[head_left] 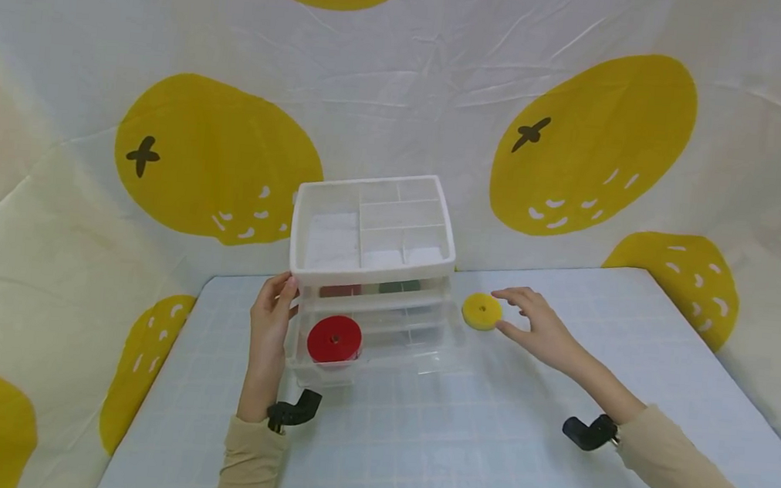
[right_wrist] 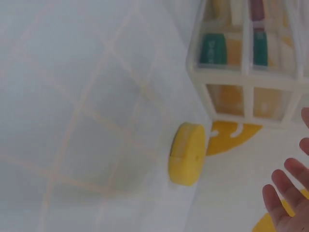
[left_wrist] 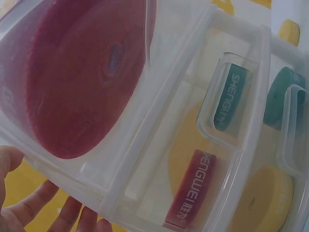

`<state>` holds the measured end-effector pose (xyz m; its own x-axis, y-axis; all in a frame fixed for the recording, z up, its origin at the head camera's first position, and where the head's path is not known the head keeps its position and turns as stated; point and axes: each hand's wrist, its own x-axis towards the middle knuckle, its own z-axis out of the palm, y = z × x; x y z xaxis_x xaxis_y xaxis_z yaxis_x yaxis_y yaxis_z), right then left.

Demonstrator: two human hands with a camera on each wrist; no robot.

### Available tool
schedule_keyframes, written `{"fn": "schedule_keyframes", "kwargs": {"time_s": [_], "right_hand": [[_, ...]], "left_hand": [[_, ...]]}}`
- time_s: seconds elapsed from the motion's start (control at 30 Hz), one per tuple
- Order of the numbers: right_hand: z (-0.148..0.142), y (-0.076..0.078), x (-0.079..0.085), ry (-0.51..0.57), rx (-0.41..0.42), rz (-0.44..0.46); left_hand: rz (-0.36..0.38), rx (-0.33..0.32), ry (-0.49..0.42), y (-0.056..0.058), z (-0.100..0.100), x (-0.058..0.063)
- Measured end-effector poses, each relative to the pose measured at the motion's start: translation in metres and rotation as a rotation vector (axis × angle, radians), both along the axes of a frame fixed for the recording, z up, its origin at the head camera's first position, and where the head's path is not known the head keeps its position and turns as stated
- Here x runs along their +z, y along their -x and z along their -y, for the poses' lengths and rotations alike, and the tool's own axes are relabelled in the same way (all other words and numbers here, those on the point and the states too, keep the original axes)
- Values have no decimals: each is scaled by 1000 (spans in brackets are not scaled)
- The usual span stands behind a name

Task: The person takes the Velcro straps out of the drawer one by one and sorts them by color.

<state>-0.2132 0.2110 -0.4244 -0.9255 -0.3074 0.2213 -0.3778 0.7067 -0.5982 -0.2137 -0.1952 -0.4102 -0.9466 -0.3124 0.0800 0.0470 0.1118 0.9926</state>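
A white plastic drawer organizer with a divided top tray and clear drawers stands at the back of the table. My left hand touches its left side, fingers spread along the wall in the left wrist view. A large red tape roll sits in the pulled-out bottom drawer, at its left. My right hand is beside a yellow tape roll right of the organizer, thumb and fingers apart. In the right wrist view, a gap shows between the fingers and the yellow tape roll.
Through the drawer fronts show green tape rolls, a small red roll and yellow rolls. A pale checked cloth covers the table. Behind it hangs a white fabric backdrop printed with yellow fruit.
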Motion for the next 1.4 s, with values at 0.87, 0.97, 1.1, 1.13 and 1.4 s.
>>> {"fn": "schedule_keyframes", "kwargs": {"time_s": [0.87,0.97,1.1,1.13,1.4], "right_hand": [[48,-49,95,-112,245,-151],[56,-49,99,-154,282,-166],[66,-47,102,-201,330,-184],[68,-46,102,-210,341,-190],[90,-39,110,-275,431,-259]], "left_hand": [[4,-39,-60,-2,2,0],[0,-40,-58,-2,2,1],[-2,-31,-53,-1,2,1],[-3,-29,-54,-1,2,1],[5,-31,-54,-1,2,0]]}}
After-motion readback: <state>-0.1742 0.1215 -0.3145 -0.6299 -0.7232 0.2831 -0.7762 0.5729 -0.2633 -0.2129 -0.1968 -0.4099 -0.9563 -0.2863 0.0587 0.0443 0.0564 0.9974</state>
